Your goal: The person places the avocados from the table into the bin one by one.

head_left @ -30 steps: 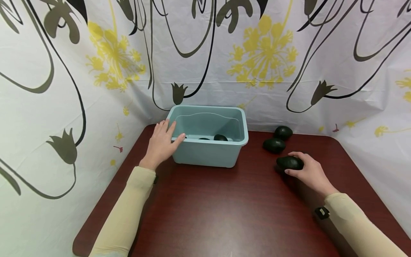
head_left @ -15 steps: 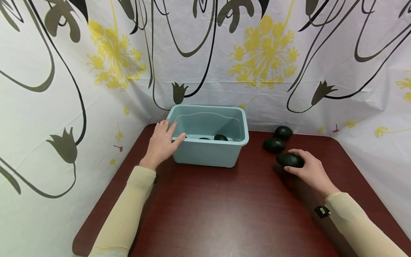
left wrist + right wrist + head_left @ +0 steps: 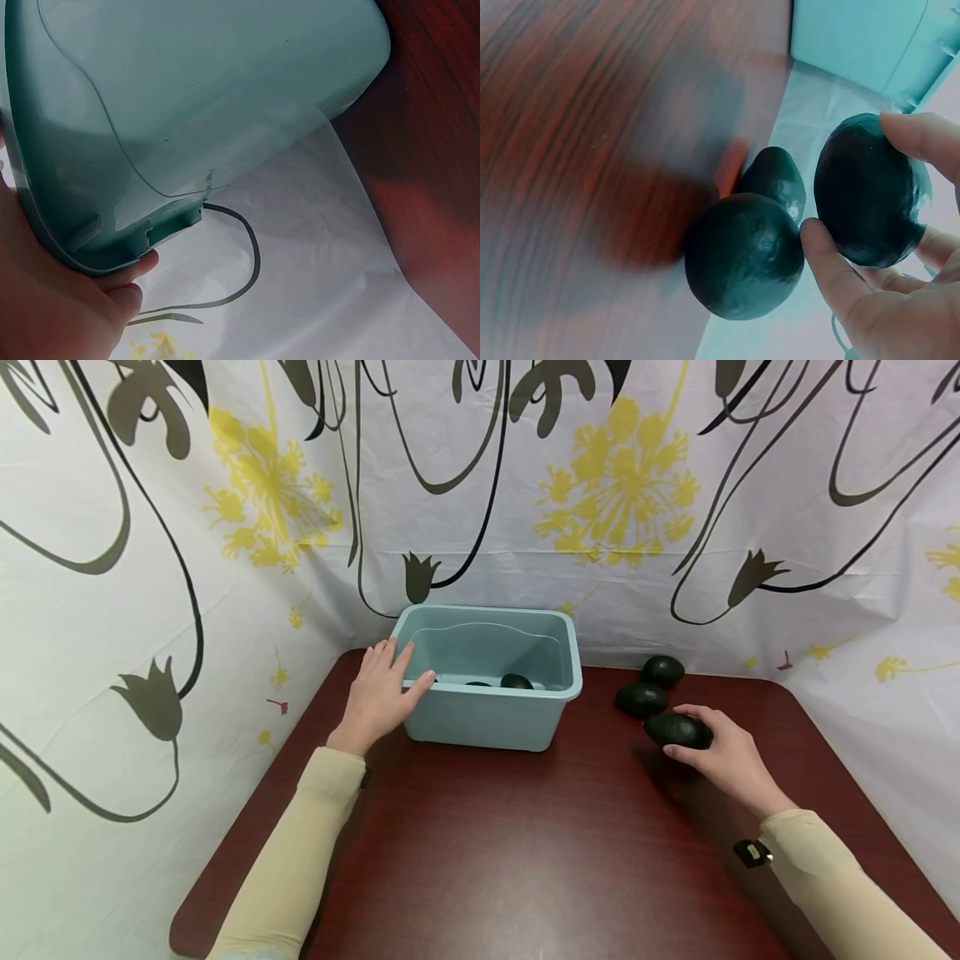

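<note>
My right hand [image 3: 723, 752] holds a dark green avocado [image 3: 677, 732] between thumb and fingers, close over the table at the right. Just behind it, another two avocados lie near each other, the nearer one [image 3: 641, 700] and the farther one [image 3: 662, 671]. In the right wrist view the held avocado [image 3: 870, 191] is gripped at its sides, beside the loose ones. My left hand [image 3: 375, 697] rests with spread fingers on the front left corner of a light blue plastic bin [image 3: 483, 718]. Inside the bin, an avocado [image 3: 516, 681] shows, and others are mostly hidden by the front wall.
The dark red wooden table [image 3: 525, 843] has rounded corners. A white cloth [image 3: 480, 527] printed with flowers and stems hangs close behind the bin and along the sides.
My right hand has raised the avocado slightly and shifted it a little away from me. The left hand and the bin have stayed in place.
</note>
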Demonstrator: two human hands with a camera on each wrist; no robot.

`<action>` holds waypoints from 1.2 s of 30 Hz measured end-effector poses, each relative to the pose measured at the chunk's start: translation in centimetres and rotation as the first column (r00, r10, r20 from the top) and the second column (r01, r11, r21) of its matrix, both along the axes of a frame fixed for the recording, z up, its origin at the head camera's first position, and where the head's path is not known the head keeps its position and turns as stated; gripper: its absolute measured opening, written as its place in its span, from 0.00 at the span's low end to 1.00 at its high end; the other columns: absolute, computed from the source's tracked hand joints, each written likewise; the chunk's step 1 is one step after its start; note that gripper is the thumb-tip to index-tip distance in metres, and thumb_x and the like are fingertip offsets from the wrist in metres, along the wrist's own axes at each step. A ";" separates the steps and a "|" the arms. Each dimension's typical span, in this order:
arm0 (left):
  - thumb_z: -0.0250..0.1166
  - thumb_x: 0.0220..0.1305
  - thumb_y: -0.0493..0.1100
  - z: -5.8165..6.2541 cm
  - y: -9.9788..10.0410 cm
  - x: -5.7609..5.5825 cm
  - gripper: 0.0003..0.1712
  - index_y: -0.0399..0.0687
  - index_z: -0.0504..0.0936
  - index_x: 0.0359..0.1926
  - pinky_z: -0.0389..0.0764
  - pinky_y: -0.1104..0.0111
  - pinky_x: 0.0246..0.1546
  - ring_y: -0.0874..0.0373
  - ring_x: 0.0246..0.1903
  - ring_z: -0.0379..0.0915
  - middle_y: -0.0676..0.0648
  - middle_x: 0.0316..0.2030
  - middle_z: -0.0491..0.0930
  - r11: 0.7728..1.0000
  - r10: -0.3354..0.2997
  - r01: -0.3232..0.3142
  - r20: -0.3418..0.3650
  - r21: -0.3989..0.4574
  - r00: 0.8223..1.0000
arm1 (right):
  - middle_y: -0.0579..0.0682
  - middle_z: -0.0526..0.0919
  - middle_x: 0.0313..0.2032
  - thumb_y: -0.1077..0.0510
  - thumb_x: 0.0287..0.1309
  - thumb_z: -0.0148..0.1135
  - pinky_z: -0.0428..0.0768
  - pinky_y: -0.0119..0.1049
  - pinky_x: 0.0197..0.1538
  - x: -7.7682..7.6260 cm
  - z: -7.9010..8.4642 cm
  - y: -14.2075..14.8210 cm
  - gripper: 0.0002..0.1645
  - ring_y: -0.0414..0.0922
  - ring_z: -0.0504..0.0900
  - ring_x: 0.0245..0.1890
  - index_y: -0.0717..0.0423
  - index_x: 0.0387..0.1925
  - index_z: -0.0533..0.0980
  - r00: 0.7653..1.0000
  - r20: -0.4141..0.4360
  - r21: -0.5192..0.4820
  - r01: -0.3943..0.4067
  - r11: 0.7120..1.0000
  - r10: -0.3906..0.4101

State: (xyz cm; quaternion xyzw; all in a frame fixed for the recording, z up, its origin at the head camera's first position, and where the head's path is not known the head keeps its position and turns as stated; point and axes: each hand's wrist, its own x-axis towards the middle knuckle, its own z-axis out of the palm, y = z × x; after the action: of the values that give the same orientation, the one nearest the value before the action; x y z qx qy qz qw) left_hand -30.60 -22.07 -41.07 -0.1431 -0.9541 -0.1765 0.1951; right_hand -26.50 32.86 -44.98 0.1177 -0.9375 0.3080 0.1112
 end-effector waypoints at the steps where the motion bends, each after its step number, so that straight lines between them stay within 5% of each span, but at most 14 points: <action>1: 0.40 0.69 0.77 0.0 0.0 0.0 0.52 0.44 0.60 0.77 0.40 0.54 0.76 0.42 0.76 0.44 0.35 0.76 0.52 1.000 0.002 -0.002 0.002 -0.001 1.000 | 0.55 0.73 0.61 0.40 0.55 0.75 0.73 0.58 0.50 0.0 0.1 0.0 0.39 0.56 0.73 0.57 0.42 0.65 0.72 1.000 -0.004 -0.004 -0.001 1.000 0.001; 13: 0.41 0.69 0.77 0.2 0.0 0.1 0.53 0.43 0.57 0.78 0.39 0.53 0.76 0.41 0.76 0.43 0.35 0.76 0.51 1.000 0.000 0.000 0.016 -0.002 1.000 | 0.53 0.73 0.61 0.40 0.55 0.75 0.72 0.54 0.50 0.0 0.8 -0.3 0.38 0.54 0.74 0.55 0.41 0.65 0.72 1.000 -0.024 -0.024 -0.002 1.000 0.001; 23: 0.41 0.69 0.78 0.0 0.1 0.2 0.54 0.42 0.53 0.79 0.40 0.53 0.76 0.41 0.76 0.43 0.34 0.76 0.51 1.000 -0.001 0.001 0.023 -0.002 1.000 | 0.49 0.76 0.58 0.40 0.54 0.75 0.70 0.31 0.41 0.3 1.3 -0.9 0.39 0.43 0.74 0.47 0.39 0.66 0.73 0.998 -0.065 -0.030 0.016 0.999 -0.018; 36: 0.42 0.69 0.77 0.2 0.2 0.2 0.55 0.40 0.54 0.78 0.40 0.53 0.76 0.42 0.76 0.44 0.35 0.76 0.52 1.000 0.001 -0.001 0.021 0.002 1.000 | 0.42 0.75 0.60 0.40 0.53 0.76 0.71 0.24 0.38 0.4 2.4 -1.6 0.39 0.40 0.75 0.41 0.30 0.66 0.72 0.993 -0.114 -0.075 0.019 0.997 -0.028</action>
State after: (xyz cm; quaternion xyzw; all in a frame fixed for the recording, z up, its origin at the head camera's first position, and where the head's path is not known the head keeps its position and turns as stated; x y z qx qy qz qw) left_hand -30.38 -21.90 -40.89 -0.1407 -0.9560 -0.1789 0.1853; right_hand -26.10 31.30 -42.57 0.1200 -0.9189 0.3337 0.1730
